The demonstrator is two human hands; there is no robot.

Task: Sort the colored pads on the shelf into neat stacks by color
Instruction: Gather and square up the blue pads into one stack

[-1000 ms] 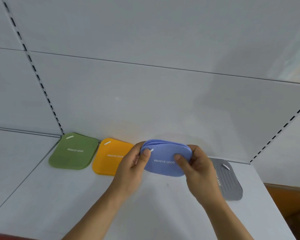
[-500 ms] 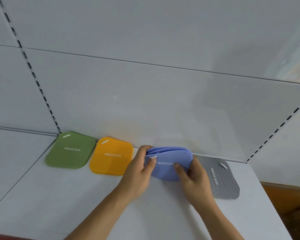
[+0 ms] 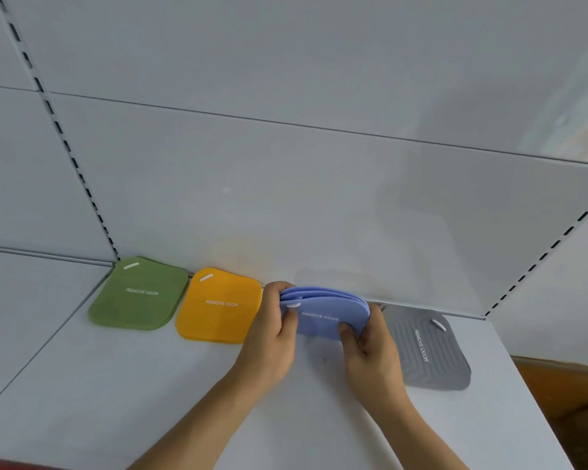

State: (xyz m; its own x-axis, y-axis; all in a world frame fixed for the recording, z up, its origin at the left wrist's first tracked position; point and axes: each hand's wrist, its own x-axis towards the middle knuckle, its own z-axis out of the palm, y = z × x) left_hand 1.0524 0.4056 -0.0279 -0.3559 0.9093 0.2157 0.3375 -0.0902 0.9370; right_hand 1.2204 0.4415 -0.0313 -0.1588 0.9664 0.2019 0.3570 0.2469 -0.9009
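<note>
Between both hands' fingers (image 3: pixel 291 318), blue pads (image 3: pixel 323 315).

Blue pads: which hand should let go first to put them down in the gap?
Probably the right hand. It grips the blue pads on the gray pad side, while the left hand can steady them beside the orange pad.

Access: open from the 6 o'clock side across the bare front of the white metal shelf (image 3: pixel 150 401).

Obstructions at 12 o'clock: white back panel (image 3: pixel 286 205), with four items in a row along it.
- Flat green silicone pad (image 3: pixel 140 295), 10 o'clock.
- Flat orange silicone pad (image 3: pixel 219 307), just beside it, narrow gap.
- Bundle of blue silicone pads (image 3: pixel 323 317), gripped by left hand (image 3: pixel 272 337) and right hand (image 3: pixel 370 354), centre.
- Ribbed grey silicone pad (image 3: pixel 428 351), 2 o'clock; the right hand overlaps its near edge.
</note>
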